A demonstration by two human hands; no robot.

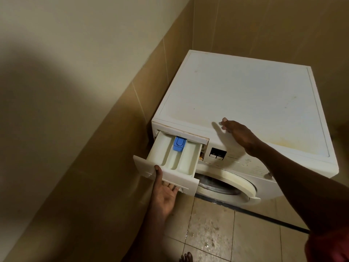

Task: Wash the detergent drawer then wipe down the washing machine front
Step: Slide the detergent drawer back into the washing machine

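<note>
Two bare hands reach over a wet tiled floor point(207, 233), with toes point(187, 257) showing at the bottom edge. Nearest, the left hand point(164, 195) comes up from below and grips the detergent drawer point(175, 159) by its front panel: the thumb point(158, 170) lies on the panel's top edge and the fingers point(171, 187) curl up into the recess beneath it. The drawer stands pulled most of the way out at the top left corner of the washing machine point(245, 95). Its long axis runs from the gripping hand back into the slot, where the rear end is hidden, so the way out appears to be straight back toward the person. It is off-white and yellowed, with three open compartments and a blue insert point(179, 143) at the back of the middle one. Below it sits the round door point(226, 184), and beside the slot a small button panel point(218, 154). Beyond, well apart from the drawer, the right hand point(239, 133) rests flat on the stained machine top with fingers straight, seemingly bracing the machine. Beige tiled wall point(113, 129) closes the corner behind.
</note>
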